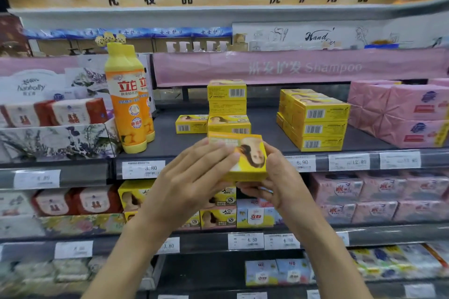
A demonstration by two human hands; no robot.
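Observation:
A small yellow soap box (251, 156) with a printed picture on its top is held between both hands, just in front of the shelf edge (267, 162). My left hand (192, 179) lies over the box's left side with its fingers stretched across the top. My right hand (279, 177) grips the box's right side and underside. Directly behind it a stack of the same yellow boxes (228, 107) stands on the dark shelf, with one low box (190, 124) at its left. A bigger block of yellow boxes (315, 121) is stacked to the right.
Two tall orange-yellow detergent bottles (128, 99) stand at the left of the shelf. Pink wrapped packs (403, 114) fill the right end, tissue packs (56, 114) the left. Price tags (143, 168) run along the shelf edges. Lower shelves hold more yellow boxes (218, 216) and pink packs (364, 192).

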